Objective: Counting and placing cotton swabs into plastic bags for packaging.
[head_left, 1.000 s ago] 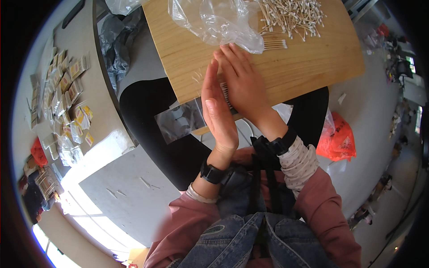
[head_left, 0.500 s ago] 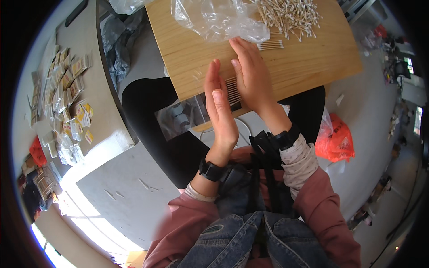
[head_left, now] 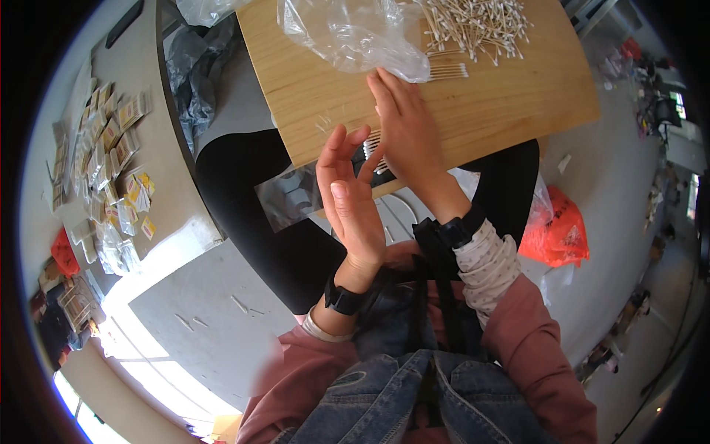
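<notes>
A row of cotton swabs lies side by side at the near edge of the wooden table, partly hidden by my hands. On its left, my left hand is open, palm turned inward, its fingers apart and loosely bent. My right hand stretches flat along the swabs' right side, fingers straight and holding nothing visible. Past its fingertips lie a crumpled clear plastic bag and a short row of swabs. A clear flat bag sticks out past the table edge, under and beside my left hand.
A large heap of loose cotton swabs covers the table's far right. Many small packets are piled on the grey table at left. An orange-red plastic bag sits at right, beyond my knee.
My left hand has shifted left and nearer me, its straight fingers now bent and spread. The right hand has moved slightly left. The crumpled bag's right end has shifted left.
</notes>
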Tool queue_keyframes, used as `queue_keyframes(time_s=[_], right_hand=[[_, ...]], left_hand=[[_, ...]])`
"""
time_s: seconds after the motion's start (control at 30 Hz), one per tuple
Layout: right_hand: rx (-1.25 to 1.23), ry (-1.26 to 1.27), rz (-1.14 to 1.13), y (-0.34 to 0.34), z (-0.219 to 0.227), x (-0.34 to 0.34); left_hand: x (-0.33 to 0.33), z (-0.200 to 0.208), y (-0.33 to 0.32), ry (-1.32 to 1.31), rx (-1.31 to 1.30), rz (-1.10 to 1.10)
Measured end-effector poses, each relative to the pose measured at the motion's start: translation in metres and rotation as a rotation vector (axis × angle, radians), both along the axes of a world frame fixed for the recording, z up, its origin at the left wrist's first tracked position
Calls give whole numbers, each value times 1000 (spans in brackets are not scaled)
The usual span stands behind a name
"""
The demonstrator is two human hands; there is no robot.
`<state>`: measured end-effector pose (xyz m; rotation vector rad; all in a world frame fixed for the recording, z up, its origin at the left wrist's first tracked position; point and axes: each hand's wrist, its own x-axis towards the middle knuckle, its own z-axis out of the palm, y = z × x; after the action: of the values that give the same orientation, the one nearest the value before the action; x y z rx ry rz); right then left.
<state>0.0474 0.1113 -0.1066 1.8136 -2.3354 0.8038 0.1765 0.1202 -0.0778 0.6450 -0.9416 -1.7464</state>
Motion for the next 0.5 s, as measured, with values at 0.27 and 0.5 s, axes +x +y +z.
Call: queue_keyframes(time_s=[0.27,0.5], right_hand=[[-55,-138,-7,0,4,-4],[-310,-432,-78,33,39,-30]], left_hand=[[-13,1,13,-121,-90,-50],[7,-6,-5,-487,-464,-46]])
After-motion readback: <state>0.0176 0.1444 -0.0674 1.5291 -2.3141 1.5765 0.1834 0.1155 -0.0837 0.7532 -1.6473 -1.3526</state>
